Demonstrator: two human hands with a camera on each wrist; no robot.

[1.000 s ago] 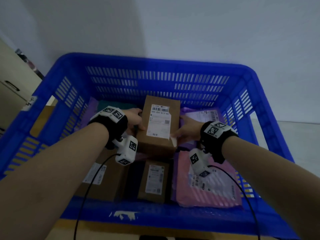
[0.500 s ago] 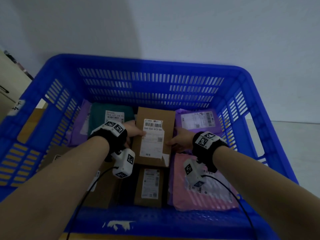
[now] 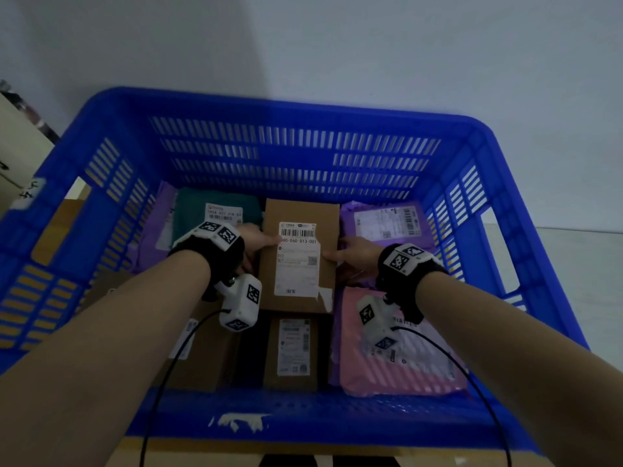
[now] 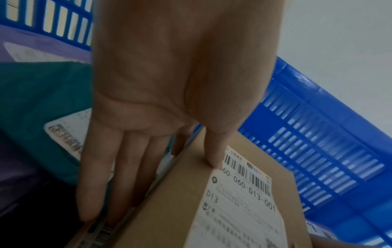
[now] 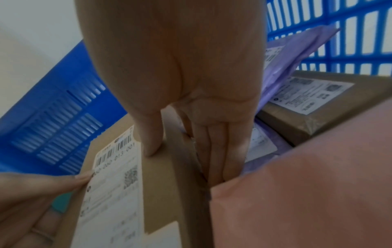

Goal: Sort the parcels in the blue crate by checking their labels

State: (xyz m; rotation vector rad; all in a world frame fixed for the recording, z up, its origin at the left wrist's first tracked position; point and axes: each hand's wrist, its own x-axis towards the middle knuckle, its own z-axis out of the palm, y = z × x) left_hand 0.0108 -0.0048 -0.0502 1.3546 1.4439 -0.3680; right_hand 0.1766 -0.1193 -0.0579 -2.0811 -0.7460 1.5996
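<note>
Both hands hold a brown cardboard box [image 3: 300, 210] in the middle of the blue crate [image 3: 303, 106], above the other parcels. Its white label [image 3: 296, 261] faces up and reads 060-060-013-001. My left hand [image 3: 259, 241] grips the box's left edge, thumb on top by the barcode and fingers down the side. My right hand [image 3: 347, 254] grips the right edge the same way. The left wrist view shows my left hand [image 4: 178, 146] on the box [image 4: 180, 201]. The right wrist view shows my right hand [image 5: 186, 124] on the box [image 5: 161, 184].
Around the held box lie a teal bag [image 3: 215, 203], a purple mailer [image 3: 384, 220] at the back right, a pink mailer [image 3: 404, 358] at the front right, a small brown box [image 3: 293, 352] at the front centre and a brown box [image 3: 199, 352] at the front left. A wall stands behind the crate.
The box, held up and tilted towards me a second ago, now sits lower and flatter in both hands. The teal bag behind it has come into view.
</note>
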